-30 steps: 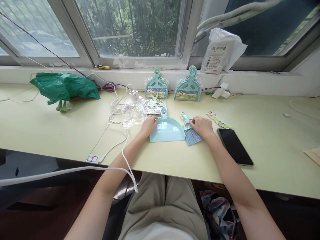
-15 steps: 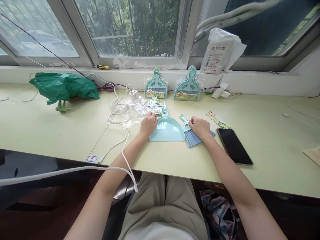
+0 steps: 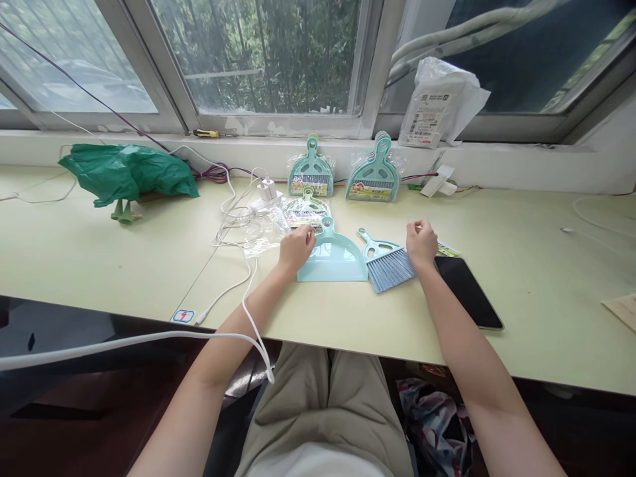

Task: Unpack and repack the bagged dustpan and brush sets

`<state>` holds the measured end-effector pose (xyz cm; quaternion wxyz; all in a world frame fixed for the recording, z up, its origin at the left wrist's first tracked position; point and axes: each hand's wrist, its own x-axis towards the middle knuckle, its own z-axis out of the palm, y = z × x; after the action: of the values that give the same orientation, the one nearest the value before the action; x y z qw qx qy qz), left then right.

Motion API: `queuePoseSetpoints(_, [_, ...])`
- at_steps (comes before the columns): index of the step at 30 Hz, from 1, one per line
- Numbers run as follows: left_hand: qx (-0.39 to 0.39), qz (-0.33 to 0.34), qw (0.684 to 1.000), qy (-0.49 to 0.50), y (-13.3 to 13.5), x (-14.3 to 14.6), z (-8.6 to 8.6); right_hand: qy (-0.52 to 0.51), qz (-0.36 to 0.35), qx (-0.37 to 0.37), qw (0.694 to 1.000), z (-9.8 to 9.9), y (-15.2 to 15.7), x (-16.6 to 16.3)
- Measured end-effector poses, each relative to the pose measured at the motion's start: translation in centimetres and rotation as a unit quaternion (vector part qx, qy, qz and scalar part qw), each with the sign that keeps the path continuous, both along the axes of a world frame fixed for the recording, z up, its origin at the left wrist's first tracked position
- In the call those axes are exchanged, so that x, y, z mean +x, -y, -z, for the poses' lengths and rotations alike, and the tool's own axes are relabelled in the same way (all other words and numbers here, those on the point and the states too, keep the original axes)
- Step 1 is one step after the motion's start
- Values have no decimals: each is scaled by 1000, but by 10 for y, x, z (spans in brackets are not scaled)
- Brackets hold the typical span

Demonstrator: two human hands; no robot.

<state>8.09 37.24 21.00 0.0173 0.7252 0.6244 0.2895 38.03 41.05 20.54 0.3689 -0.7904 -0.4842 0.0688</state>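
Observation:
A small teal dustpan point(image 3: 332, 256) lies flat on the pale green table point(image 3: 124, 258). My left hand point(image 3: 295, 248) rests on its left edge with curled fingers. Just right of the pan lies a mini brush point(image 3: 386, 260) with grey bristles, untouched. My right hand point(image 3: 421, 242) hovers right of the brush, over a printed paper label point(image 3: 447, 249), its fingers loosely curled; whether they hold anything is hidden. Behind the left hand sits a wrapped brush set point(image 3: 305, 211) on clear plastic.
Two more packaged sets point(image 3: 373, 171) lean on the window ledge. A black phone point(image 3: 470, 293) lies at the right. White charger cables point(image 3: 238, 238) run left of the pan and off the table. A green plastic bag point(image 3: 130, 171) sits far left; a white parcel point(image 3: 440, 99) is on the sill.
My right hand has lifted off the brush and moved right towards the paper label. The brush stays on the table. My left hand keeps its place on the dustpan.

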Motion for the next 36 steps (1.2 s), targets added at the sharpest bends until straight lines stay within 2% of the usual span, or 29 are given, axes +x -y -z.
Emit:
queuePoseSetpoints(4, [1, 0, 1000, -12, 0, 0, 1, -96, 13, 2, 995, 4, -7, 13])
queuePoseSetpoints(8, [-9, -7, 1000, -25, 0, 0, 0, -119, 6, 5, 993, 7, -9, 14])
queuePoseSetpoints(24, [-29, -10, 999, -39, 1, 0, -2, -53, -40, -22, 998, 5, -3, 0])
queuePoseSetpoints(32, [-25, -14, 999, -37, -1, -1, 1, 16, -66, -48, 997, 6, -1, -7])
queuePoseSetpoints(36, [-30, -22, 998, -41, -1, 0, 0, 85, -84, -70, 990, 6, 3, -11])
